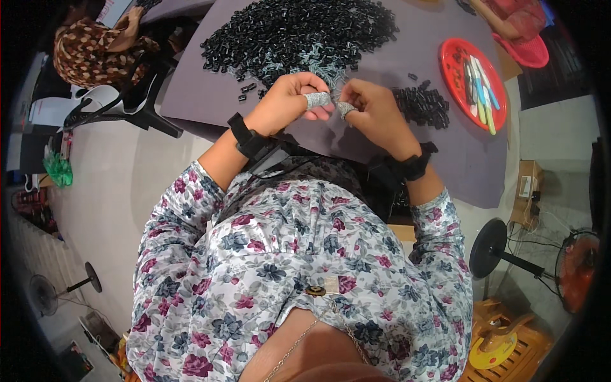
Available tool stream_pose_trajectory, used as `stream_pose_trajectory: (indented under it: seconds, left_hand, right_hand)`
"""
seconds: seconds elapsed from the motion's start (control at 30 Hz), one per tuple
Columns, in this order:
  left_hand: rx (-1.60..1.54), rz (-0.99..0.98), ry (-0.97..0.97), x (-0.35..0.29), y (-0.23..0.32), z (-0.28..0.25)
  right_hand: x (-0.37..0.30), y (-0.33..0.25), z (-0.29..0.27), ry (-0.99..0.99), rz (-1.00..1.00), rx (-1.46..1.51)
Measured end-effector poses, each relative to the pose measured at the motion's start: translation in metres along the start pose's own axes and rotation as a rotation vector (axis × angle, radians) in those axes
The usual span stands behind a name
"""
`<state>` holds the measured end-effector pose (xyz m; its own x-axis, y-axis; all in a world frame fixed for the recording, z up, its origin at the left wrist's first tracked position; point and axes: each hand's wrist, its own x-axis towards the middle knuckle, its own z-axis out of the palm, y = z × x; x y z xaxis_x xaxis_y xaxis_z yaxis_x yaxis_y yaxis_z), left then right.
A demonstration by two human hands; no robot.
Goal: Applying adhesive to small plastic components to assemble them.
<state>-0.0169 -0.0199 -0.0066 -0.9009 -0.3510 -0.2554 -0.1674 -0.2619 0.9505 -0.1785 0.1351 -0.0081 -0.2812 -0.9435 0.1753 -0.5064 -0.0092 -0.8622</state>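
Close together over the table's near part, my two hands meet fingertip to fingertip. My left hand (294,104) is closed in a pinch, its thumb wrapped in whitish tape. My right hand (373,113) is pinched too, with similar tape on its thumb. Whatever sits between the fingertips is too small to make out. Just beyond them spreads a large heap of small black plastic pieces (280,38). Thin grey-blue pieces (318,62) lie at its near edge. A smaller pile of black pieces (423,107) is right of my right hand.
A red round tray (450,67) with several slim white, blue and yellow-green tools stands on the purple-grey table (445,153) at the right. One person (95,54) sits at the far left, another (519,22) at the far right. A black chair (149,108) stands left.
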Motion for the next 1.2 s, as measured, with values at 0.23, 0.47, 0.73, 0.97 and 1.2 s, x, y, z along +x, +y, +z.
stream_pose_trajectory:
  seconds: [0.23, 0.47, 0.73, 0.97, 1.2]
  left_hand:
    - [-0.072, 0.038, 0.017, 0.011, -0.020, -0.013]
    - [-0.215, 0.003, 0.001, 0.008, -0.017, -0.009]
    - [-0.171, 0.010, 0.005, 0.005, -0.011, -0.007]
    - [-0.117, 0.037, -0.017, 0.002, -0.010, -0.005]
    - [0.014, 0.191, -0.018, 0.002, -0.015, 0.002]
  right_hand:
    - [0.000, -0.001, 0.007, -0.003, 0.038, 0.083]
    - [0.002, -0.001, 0.012, 0.021, 0.099, 0.175]
    - [0.002, -0.003, 0.010, 0.023, 0.085, 0.159]
    - [0.003, -0.001, 0.009, 0.017, 0.057, 0.132]
    - [0.003, 0.003, 0.013, 0.001, 0.159, 0.207]
